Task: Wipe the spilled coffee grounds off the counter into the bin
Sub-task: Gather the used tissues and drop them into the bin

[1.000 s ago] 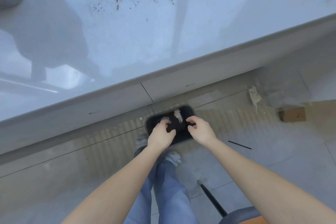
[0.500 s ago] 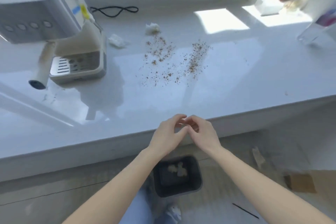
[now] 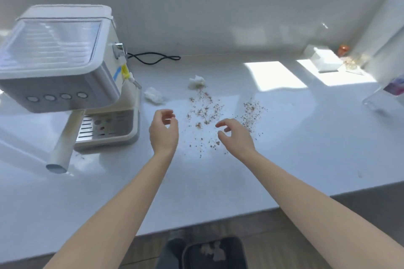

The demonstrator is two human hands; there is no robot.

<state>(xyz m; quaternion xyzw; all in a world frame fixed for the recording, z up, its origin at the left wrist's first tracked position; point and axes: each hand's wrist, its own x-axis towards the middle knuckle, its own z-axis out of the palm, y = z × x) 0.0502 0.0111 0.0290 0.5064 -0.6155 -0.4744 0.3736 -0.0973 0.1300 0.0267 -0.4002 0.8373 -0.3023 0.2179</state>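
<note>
Head view shows your two bare hands reaching out over the white counter (image 3: 284, 159) at the middle of the frame. Your left hand (image 3: 163, 132) hangs just left of the coffee grounds (image 3: 205, 113), fingers curled loosely inward with a gap to the thumb, holding nothing. Your right hand (image 3: 237, 136) sits over the lower right part of the scatter, fingers half spread and bent, also empty; whether its fingertips touch the counter is hard to tell from this angle. The grounds lie in two loose patches between and just beyond your hands, thinning toward the counter's near edge. Two crumpled white tissues rest further up: one tissue (image 3: 196, 82) at the top of the left patch, another tissue (image 3: 154, 95) beside the coffee machine (image 3: 59, 61), which fills the upper left of the frame with a black cord (image 3: 153, 59) trailing behind it. At the bottom centre, below the counter edge, the dark bin (image 3: 231, 253) stands on the floor with pale scraps inside. A white box (image 3: 325, 62) sits in the sunlit upper right.
</note>
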